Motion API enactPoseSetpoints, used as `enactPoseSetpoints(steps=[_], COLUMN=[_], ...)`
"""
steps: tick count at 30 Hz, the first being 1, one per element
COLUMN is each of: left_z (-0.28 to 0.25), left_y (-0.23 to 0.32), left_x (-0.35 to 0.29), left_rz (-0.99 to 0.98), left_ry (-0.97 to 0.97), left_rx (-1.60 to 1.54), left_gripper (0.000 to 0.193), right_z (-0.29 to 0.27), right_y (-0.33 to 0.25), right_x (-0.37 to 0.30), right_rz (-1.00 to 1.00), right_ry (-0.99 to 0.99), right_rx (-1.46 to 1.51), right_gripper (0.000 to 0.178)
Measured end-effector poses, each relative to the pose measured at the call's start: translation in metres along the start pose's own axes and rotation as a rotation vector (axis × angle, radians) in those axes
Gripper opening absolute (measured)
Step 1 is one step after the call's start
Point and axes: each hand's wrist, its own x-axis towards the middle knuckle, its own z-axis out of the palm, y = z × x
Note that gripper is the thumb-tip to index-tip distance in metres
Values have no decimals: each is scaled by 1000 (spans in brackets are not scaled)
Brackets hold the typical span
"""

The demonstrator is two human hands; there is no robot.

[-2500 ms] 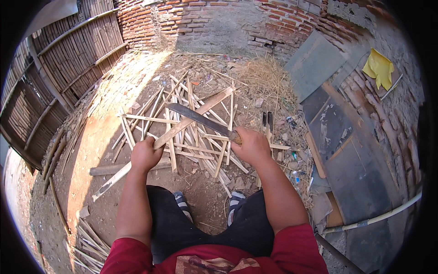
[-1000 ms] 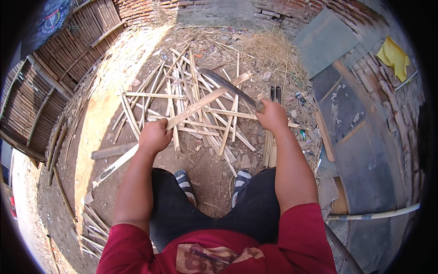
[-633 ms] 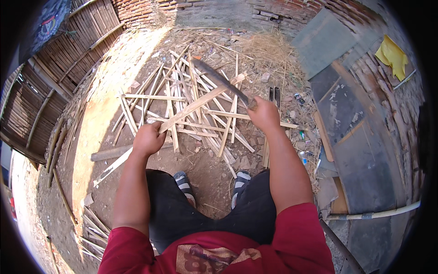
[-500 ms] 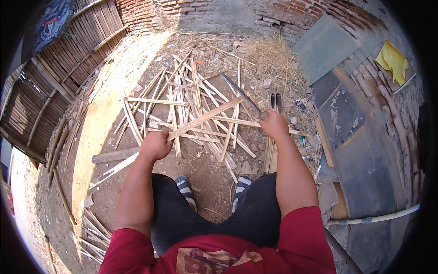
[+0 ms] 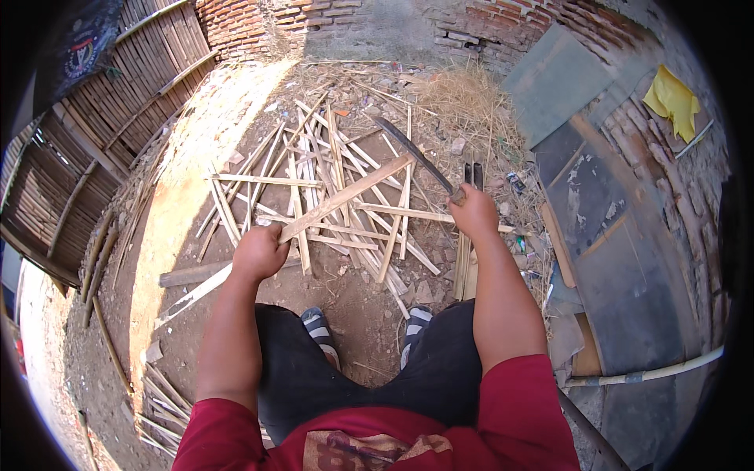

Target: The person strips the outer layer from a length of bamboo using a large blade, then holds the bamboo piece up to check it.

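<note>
My left hand is closed round a long flat bamboo slat. The slat slants up and away to the right, over a pile of split slats. A pale length continues on the lower left side of the hand, apparently of the same slat. My right hand grips the handle of a machete with a dark, slightly curved blade. The blade points up and to the left, its tip beyond the slat's far end. A gap shows between blade and slat. The loose slats lie crisscrossed on the dirt.
A dark plank lies left of my feet. More split strips lie at the lower left. Dark sheets and a yellow cloth are at the right. Dry straw lies near the brick wall. A bamboo fence stands left.
The machete has risen slightly and moved away from me, its blade now showing broader. My left hand and the slat have shifted a little to the left.
</note>
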Motion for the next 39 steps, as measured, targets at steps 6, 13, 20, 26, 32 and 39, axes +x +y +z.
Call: enactPoseSetpoints(steps=[6,13,20,26,32,39], left_z=[-3,-9,28,67,145,201], left_y=[2,-1,8,40,73,117], left_x=[7,1,20,55,72,71], left_rz=[-27,-18,1,62,197,346], left_ry=[59,82,-167,-516,-636,-639], left_rx=[-24,-35,14,66,69,329], left_gripper=[22,23,30,66,57,41], right_z=[-1,-20,-53,-23,75,149], right_y=[-30,-12,37,153,252,358], right_x=[-19,1,8,-35,-191,-356], right_rz=[-408,-49,41,192,456,427], right_ry=[-91,-19,-331,-239,-432,-668], right_rx=[-21,-5,144,276,295,282], right_gripper=[34,41,69,70,56,48])
